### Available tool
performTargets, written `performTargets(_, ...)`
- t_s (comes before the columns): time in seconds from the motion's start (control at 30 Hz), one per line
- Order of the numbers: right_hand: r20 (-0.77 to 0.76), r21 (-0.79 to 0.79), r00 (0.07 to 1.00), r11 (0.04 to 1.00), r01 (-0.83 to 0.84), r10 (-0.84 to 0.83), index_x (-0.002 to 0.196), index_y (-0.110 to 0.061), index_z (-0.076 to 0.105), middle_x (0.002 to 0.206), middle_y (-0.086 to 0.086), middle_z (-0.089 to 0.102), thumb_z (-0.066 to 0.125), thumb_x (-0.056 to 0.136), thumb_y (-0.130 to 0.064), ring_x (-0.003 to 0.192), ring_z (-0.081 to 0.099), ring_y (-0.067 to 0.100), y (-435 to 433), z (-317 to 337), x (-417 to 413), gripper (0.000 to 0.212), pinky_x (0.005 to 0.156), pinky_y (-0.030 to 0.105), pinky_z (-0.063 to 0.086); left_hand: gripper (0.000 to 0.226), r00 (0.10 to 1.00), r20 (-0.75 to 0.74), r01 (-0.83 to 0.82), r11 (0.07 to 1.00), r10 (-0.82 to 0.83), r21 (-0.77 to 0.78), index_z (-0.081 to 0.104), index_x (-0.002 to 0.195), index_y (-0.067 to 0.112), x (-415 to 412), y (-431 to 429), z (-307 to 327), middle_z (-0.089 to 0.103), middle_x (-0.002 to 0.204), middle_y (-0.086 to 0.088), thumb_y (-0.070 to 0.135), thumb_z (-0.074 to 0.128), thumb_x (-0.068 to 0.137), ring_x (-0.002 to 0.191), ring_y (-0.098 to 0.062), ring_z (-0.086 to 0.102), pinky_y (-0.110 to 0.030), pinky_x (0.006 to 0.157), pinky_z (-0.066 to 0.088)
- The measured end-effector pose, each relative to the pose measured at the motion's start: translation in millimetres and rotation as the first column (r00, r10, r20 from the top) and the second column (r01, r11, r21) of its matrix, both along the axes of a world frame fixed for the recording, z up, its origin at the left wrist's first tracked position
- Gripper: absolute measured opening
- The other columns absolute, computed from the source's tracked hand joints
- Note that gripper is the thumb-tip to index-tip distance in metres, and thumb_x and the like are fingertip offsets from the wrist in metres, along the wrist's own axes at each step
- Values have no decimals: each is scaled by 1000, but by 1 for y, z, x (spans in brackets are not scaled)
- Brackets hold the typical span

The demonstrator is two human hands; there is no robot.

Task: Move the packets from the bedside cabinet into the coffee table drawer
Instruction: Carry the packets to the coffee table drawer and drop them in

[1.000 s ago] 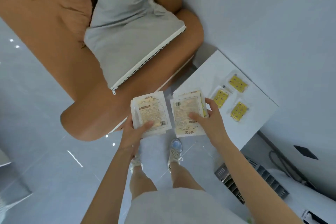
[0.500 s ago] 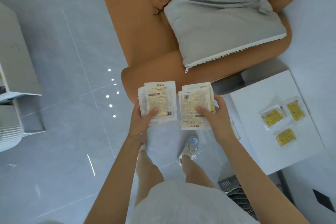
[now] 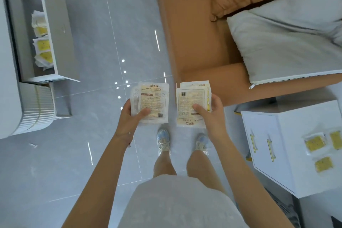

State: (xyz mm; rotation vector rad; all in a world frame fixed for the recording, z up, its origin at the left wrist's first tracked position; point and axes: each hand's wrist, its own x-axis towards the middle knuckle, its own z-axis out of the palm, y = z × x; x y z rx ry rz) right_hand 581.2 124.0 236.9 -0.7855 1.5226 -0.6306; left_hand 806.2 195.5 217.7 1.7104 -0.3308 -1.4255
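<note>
Packets [image 3: 152,102], long axes upright

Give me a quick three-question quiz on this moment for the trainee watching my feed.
1. True or false: the drawer at upper left is open.
2. How many packets lie on the bedside cabinet?
3. Is the left hand A) empty, B) holding packets, or C) on a handle?

Key: 1 true, packets already lie inside. 2 three. 3 B; the right hand holds a stack too.
</note>
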Motion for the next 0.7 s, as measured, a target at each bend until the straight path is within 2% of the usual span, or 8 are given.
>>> performTargets(0.13, -8, 14, 997, 997, -70, 71, 116, -21, 49, 105, -7, 63, 72, 81, -2, 94, 65, 6, -14, -2, 51, 45, 67, 18, 55, 38, 995, -24, -96, 995, 96, 5, 58, 115, 13, 46, 10, -4, 67, 114, -7, 3, 70, 80, 105, -26, 65, -44, 89, 53)
performTargets(0.27, -26, 16, 980, 980, -196, 197, 122, -17, 50, 111, -4, 63, 73, 81, -5, 100, 66, 12, -36, -3, 97, 48, 70, 22, 57, 36, 974, -57, -218, 976, 217, 3, 58, 117, 15, 79, 7, -9, 68, 113, -3, 4, 67, 83, 105, -24, 66, -41, 88, 54)
performTargets(0.33, -16, 32, 968, 968, -249, 249, 120, -20, 51, 114, -1, 64, 73, 82, -7, 102, 66, 17, -49, -3, 118, 46, 72, 30, 59, 34, 962, -64, -266, 964, 266, 9, 59, 114, 18, 94, 1, -10, 69, 110, -1, 5, 67, 83, 102, -21, 67, -39, 86, 54)
performTargets(0.43, 12, 39, 954, 953, -299, 299, 118, -20, 51, 116, 3, 65, 72, 82, -4, 105, 66, 21, -72, -5, 152, 45, 83, 44, 58, 38, 938, -65, -342, 940, 341, 0, 57, 120, 11, 120, -14, -14, 69, 113, -5, 4, 66, 84, 101, -21, 68, -35, 83, 55)
performTargets(0.5, 21, 37, 942, 941, -337, 336, 121, -18, 50, 111, 1, 66, 70, 83, -2, 101, 67, 16, -90, -7, 176, 45, 77, 36, 60, 38, 917, -66, -394, 919, 393, -5, 56, 122, 8, 140, -26, -16, 67, 115, -7, 4, 65, 85, 102, -23, 67, -33, 82, 56)
performTargets(0.57, 20, 24, 927, 926, -376, 375, 123, -14, 49, 103, -6, 65, 69, 84, 0, 88, 69, 2, -112, -9, 200, 46, 63, 18, 56, 38, 901, -69, -431, 902, 429, -18, 57, 122, 9, 161, -39, -21, 67, 116, -8, 4, 65, 85, 104, -24, 66, -34, 82, 56)
performTargets(0.6, 21, 24, 918, 918, -395, 395, 123, -13, 49, 100, -9, 64, 68, 84, 0, 80, 68, -4, -125, -11, 213, 46, 59, 13, 53, 38, 894, -68, -446, 895, 444, -21, 57, 122, 10, 172, -46, -23, 67, 117, -8, 4, 64, 85, 104, -24, 66, -36, 84, 56)
performTargets(0.7, -15, 38, 872, 871, -489, 490, 123, -16, 49, 98, -13, 64, 71, 83, -4, 75, 67, -8, -166, -15, 253, 47, 59, 12, 52, 37, 866, -63, -498, 867, 497, -12, 57, 122, 12, 205, -73, -27, 67, 117, -7, 4, 64, 86, 105, -24, 66, -39, 87, 55)
